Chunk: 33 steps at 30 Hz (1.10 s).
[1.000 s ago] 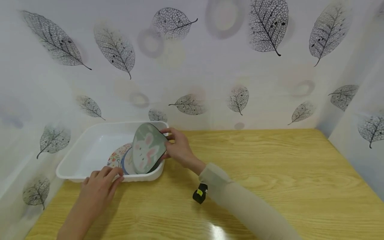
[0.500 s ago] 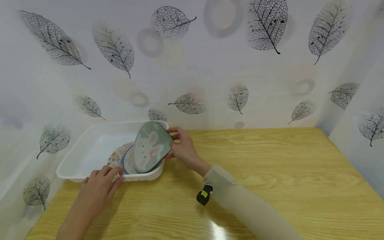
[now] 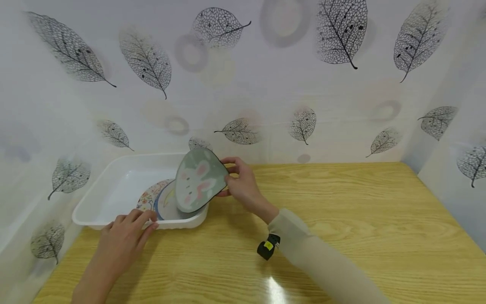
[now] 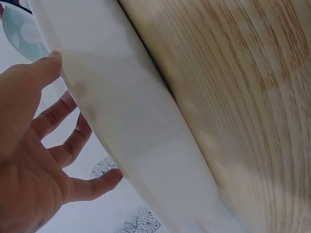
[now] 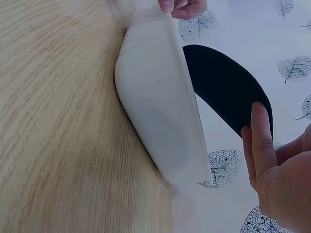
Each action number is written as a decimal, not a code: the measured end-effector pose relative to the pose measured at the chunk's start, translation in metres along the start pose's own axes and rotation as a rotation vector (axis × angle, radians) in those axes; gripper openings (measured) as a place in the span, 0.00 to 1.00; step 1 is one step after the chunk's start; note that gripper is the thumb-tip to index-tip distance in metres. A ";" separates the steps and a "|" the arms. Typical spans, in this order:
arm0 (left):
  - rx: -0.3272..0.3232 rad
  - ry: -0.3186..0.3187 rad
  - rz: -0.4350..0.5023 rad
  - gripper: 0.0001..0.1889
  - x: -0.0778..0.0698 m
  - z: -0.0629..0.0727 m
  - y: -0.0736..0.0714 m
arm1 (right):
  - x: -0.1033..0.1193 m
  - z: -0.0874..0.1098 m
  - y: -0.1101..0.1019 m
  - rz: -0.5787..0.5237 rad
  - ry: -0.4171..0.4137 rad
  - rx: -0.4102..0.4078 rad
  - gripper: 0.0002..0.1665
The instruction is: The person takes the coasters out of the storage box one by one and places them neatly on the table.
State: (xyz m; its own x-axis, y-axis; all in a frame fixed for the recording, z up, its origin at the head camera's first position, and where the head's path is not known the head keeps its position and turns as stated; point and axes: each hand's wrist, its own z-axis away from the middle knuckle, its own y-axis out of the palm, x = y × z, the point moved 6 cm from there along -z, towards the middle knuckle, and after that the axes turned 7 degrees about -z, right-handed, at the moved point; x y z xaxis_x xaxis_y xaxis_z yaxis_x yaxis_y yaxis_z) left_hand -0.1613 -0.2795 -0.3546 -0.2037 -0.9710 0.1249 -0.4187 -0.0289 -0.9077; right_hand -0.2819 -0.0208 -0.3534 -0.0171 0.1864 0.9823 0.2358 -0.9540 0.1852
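Note:
My right hand point(image 3: 244, 181) pinches the pointed end of a grey-green mat point(image 3: 199, 179) with a white bunny print and rounded corners. The mat is tilted, bunny face up, over the right end of a white plastic tub point(image 3: 99, 185). Its black underside point(image 5: 223, 80) shows in the right wrist view, fingers flat against it. At the tub's front rim, my left hand point(image 3: 125, 236) holds on with fingertips over the edge and thumb point(image 4: 51, 65) at the rim. Inside the tub lie a floral round mat point(image 3: 149, 196) and a blue-rimmed round mat point(image 3: 167, 204), partly covered.
The tub stands at the left back of a wood-grain table point(image 3: 326, 211), close to a leaf-printed curtain point(image 3: 258, 84) that runs behind and along both sides. A small black device point(image 3: 267, 248) is on my right wrist.
My right hand has moved right and slightly up with the bunny mat, uncovering more of the blue-rimmed mat. My left hand has stayed at the tub's rim.

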 end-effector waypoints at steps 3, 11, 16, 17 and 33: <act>0.014 -0.004 0.013 0.07 0.000 0.000 0.001 | 0.001 0.002 0.000 -0.015 -0.002 0.005 0.27; 0.051 -0.018 0.039 0.06 0.001 0.001 0.001 | 0.003 0.004 -0.003 -0.045 -0.014 -0.001 0.27; 0.053 -0.018 0.044 0.06 0.001 0.003 0.001 | 0.004 0.007 -0.008 -0.061 -0.020 -0.016 0.27; 0.055 -0.020 0.043 0.06 0.001 0.004 0.001 | 0.004 0.007 -0.010 -0.063 -0.021 -0.018 0.26; 0.069 -0.031 0.052 0.05 0.001 0.004 0.000 | 0.006 0.012 -0.031 -0.090 -0.010 -0.068 0.27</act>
State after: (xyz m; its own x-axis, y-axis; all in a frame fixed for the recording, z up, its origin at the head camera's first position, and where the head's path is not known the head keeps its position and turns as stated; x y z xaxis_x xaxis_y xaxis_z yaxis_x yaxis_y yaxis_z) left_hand -0.1581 -0.2810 -0.3565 -0.1962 -0.9784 0.0651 -0.3464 0.0071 -0.9381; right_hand -0.2781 0.0125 -0.3540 -0.0255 0.2742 0.9613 0.1670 -0.9470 0.2745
